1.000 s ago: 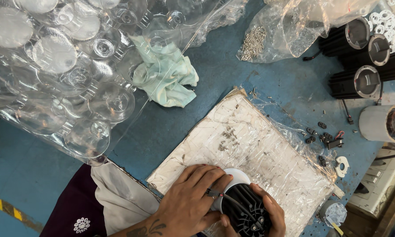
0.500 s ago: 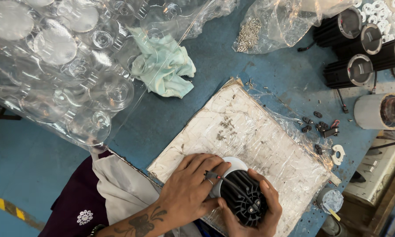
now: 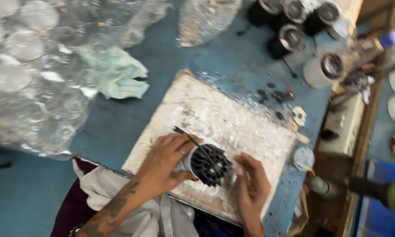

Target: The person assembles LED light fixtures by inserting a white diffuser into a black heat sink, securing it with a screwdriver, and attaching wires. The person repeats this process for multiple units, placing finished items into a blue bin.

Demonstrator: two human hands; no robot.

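the left hand (image 3: 164,160) is wrapping around the white side of a small round lamp body with black cooling fins (image 3: 208,164), fingers curled and clamped on it, while a thin black wire (image 3: 186,136) is sticking out past the fingers toward the upper left. the right hand (image 3: 250,184) is resting against the lamp's right side with fingers half curled; whether it is truly gripping is blurred, so i cannot tell. the lamp is sitting low in the frame on a worn white board (image 3: 215,114) laid on the blue table (image 3: 197,57).

to my eye the person is steadying the lamp fins-up, mid-assembly, with the wire being handled. the next move is calling for a firm left hold while the right does fine work.

a pale green rag (image 3: 116,72) is lying at upper left, black lamp housings (image 3: 289,19) at upper right.
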